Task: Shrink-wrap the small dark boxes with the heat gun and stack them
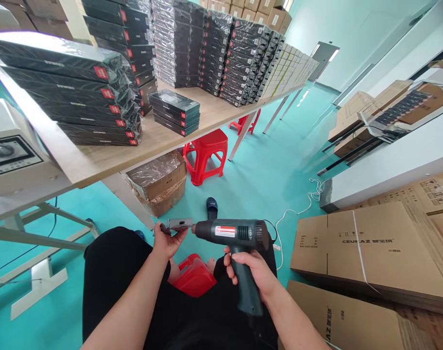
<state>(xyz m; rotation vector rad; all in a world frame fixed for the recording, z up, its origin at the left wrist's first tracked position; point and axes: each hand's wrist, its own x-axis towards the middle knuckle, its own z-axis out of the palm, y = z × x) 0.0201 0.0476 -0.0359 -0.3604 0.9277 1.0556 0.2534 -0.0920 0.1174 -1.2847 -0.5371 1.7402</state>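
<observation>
The box is in the left hand, held out above the floor just past the person's knees. It sits at the far end of the grip: the thumb is at its left, the fingers curl beneath, and a greyish side shows beyond the fingertips. The left hand is closed on it; how much lies hidden in the palm cannot be told.

Just to its right is the nozzle of the heat gun, aimed leftward at the box; whether the two touch is unclear. The right hand wraps the gun's handle, with the barrel lying level above the fist.

Below, between the knees, is a red seat. Farther forward lie a slipper, an opened carton and a red stool. On the table stand a low pile of dark boxes and taller wrapped stacks. Large cartons fill the right side.
</observation>
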